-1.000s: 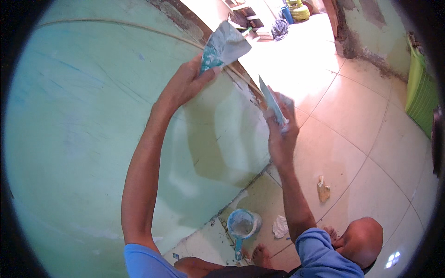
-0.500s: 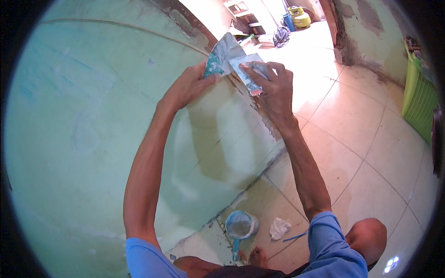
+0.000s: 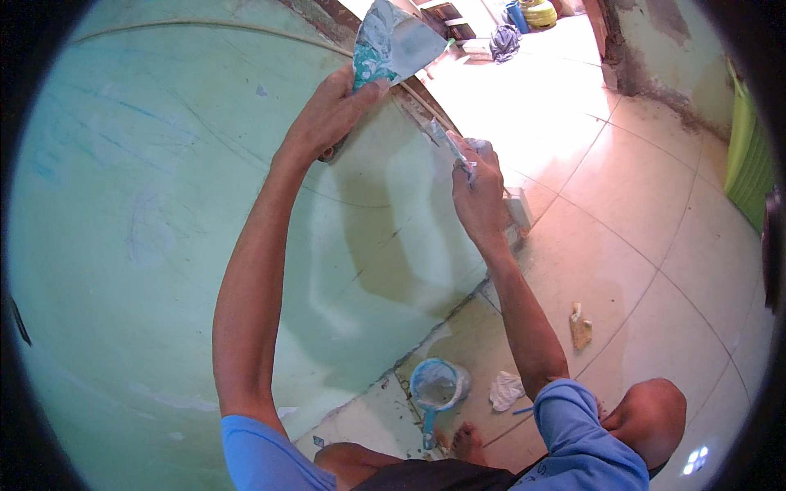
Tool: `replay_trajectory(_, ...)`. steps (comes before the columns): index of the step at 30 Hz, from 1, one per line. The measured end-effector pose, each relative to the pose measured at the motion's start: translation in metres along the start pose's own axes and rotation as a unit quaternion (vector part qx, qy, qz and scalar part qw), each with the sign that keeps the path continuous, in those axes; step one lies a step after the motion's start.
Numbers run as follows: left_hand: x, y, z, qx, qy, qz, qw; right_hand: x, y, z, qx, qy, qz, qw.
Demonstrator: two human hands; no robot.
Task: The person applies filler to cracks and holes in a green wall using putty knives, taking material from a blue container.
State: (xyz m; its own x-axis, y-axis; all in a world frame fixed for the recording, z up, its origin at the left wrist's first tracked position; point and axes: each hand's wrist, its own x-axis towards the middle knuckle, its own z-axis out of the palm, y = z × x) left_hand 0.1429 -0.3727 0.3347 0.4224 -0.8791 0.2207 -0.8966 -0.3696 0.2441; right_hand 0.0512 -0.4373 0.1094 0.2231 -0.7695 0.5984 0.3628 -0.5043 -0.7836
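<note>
My left hand (image 3: 332, 114) is closed round the handle of a wide putty knife (image 3: 409, 45), whose blade carries pale, wet-looking filler and a teal patch. It is raised in front of the pale green wall (image 3: 180, 213). Lower and to the right, my right hand (image 3: 479, 188) grips a second putty knife (image 3: 444, 139), seen almost edge-on, with filler smeared over its blade and onto my fingers. The two blades are apart. Below, on the floor by the wall's foot, stands a blue dipper (image 3: 419, 380) with grey-white paste in it.
Crumpled white plastic or paper (image 3: 506, 391) and a blue stick (image 3: 523, 410) lie by my foot. A small brown-yellow object (image 3: 580, 329) rests on the tiles. Beyond the doorway are a black bag (image 3: 505, 43) and a green gas cylinder (image 3: 539, 14). A green basket (image 3: 747, 151) leans at right.
The two blades, close together before, have parted. My left hand has risen with the wide knife, while my right hand has dropped and turned its knife edge-on.
</note>
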Motion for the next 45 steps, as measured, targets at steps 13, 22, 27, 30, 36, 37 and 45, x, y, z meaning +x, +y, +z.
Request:
replay_trajectory(13, -0.002, -0.003, -0.016, 0.035, 0.03, 0.003, 0.999, -0.04, -0.015, 0.052, -0.124, 0.022, -0.094, 0.988)
replay_trajectory(22, -0.002, -0.005, -0.011, -0.022, 0.025, -0.003, 0.999, -0.024, -0.024, 0.051, -0.148, 0.052, -0.051, 0.986)
replay_trajectory(27, -0.004, -0.006, -0.012, -0.007, 0.024, 0.019, 1.0, -0.029, -0.013, 0.033, -0.124, 0.045, -0.034, 0.991)
replay_trajectory(30, -0.004, -0.002, -0.009, 0.001, 0.032, 0.018, 0.999, -0.023, 0.003, 0.044, -0.157, 0.068, -0.015, 0.985)
replay_trajectory(36, -0.005, 0.0, -0.009, -0.015, 0.029, 0.024, 0.999, -0.059, -0.011, 0.063, -0.158, 0.029, -0.037, 0.986)
replay_trajectory(37, -0.007, 0.002, -0.009, -0.019, 0.026, 0.016, 0.999, -0.065, -0.012, 0.056, -0.142, 0.003, -0.045, 0.989)
replay_trajectory(45, -0.008, 0.002, -0.002, -0.029, 0.05, 0.044, 0.997, -0.047, 0.016, 0.029, -0.132, 0.067, 0.146, 0.978)
